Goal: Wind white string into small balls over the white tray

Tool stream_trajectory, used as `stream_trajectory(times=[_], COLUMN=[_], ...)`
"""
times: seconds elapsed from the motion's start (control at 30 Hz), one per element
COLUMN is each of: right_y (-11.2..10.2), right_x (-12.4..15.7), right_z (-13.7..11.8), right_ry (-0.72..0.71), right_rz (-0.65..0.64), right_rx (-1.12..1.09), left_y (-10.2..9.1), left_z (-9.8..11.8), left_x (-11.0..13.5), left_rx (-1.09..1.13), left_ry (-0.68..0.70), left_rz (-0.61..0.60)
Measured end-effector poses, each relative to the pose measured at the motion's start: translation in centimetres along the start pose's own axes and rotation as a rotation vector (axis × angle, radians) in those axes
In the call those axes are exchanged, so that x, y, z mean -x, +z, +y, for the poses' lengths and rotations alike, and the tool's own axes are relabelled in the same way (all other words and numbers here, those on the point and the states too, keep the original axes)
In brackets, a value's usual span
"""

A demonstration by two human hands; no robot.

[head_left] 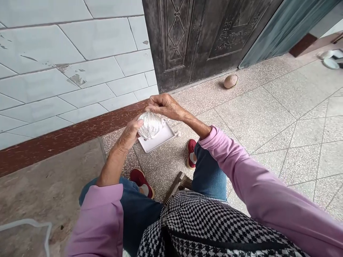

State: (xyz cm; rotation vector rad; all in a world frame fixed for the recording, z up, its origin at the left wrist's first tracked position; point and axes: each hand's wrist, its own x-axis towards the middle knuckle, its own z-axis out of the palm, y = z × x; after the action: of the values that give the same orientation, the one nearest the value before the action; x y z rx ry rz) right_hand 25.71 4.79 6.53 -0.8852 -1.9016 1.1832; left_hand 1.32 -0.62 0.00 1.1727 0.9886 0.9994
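A ball of shiny white cord is held in my left hand, the thumb pressed on its near left side and the other fingers hidden behind it. Over the ball's top, my right hand is closed in a pinch. Whatever lies between those fingertips is too small to make out, though they are close to the cord. Below the ball, a shallow white tray rests on the floor, partly covered by the ball from this angle. A small whitish bit shows at the tray's right corner.
Ahead stand a tiled wall and a dark carved door. A round brownish object lies on the floor by the door. A wooden stool edge shows between my legs, with red shoes either side of the tray.
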Motion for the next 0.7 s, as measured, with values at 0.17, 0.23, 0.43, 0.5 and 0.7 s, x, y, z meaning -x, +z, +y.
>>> stream_trajectory(times=[0.17,0.23,0.43,0.5,0.7], right_y=[1.0,1.0,0.1,0.2,2.6], right_x=[0.1,0.0,-0.8,-1.5,-3.7], right_z=[0.1,0.2,1.1,2.0,4.8], right_ry=[-0.013,-0.005,0.059,0.055,0.05], right_rz=[-0.035,-0.034,-0.025,0.003,0.091], right_rx=[-0.002,-0.008,-0.041,-0.07,-0.124], left_y=[0.9,0.9,0.5,0.6,1.5], left_z=[0.5,0.8,1.6,1.7,2.0], left_x=[0.5,0.5,0.6,0.7,0.3], left_rx=[0.006,0.01,0.018,0.043,0.27], left_ry=[0.037,0.051,0.06,0.056,0.157], left_rz=[-0.04,-0.048,-0.08,-0.11,-0.05])
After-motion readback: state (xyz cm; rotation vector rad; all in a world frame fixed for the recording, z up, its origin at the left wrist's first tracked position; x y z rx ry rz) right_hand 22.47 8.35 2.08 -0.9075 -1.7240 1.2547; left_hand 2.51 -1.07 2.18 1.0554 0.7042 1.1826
